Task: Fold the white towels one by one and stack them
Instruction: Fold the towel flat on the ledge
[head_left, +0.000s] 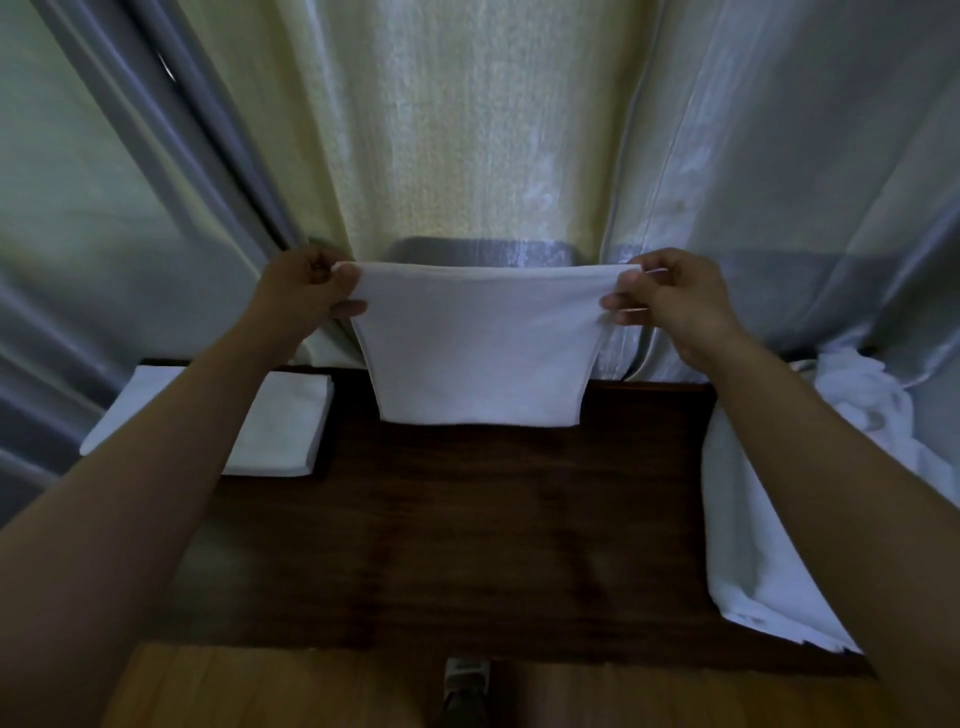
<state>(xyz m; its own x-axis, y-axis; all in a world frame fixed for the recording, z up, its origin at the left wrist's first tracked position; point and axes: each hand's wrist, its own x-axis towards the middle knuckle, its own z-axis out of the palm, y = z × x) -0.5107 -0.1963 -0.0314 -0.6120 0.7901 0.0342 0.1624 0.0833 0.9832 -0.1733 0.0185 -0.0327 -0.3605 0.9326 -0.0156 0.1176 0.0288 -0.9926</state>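
Looks like a bedroom or hotel room to me. Long shiny curtains (779, 156) hang right behind a dark wooden table (441, 545), and there's wood flooring (260, 691) underneath.

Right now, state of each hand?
Left hand: pinching the top left corner of the towel, held up above the table.
Right hand: pinching its top right corner.

Dim backlit view, wide-angle edge distortion.

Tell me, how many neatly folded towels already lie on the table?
1 that I can tell: the folded towel lies at the table's left side, partly behind the forearm; more could be beneath it.
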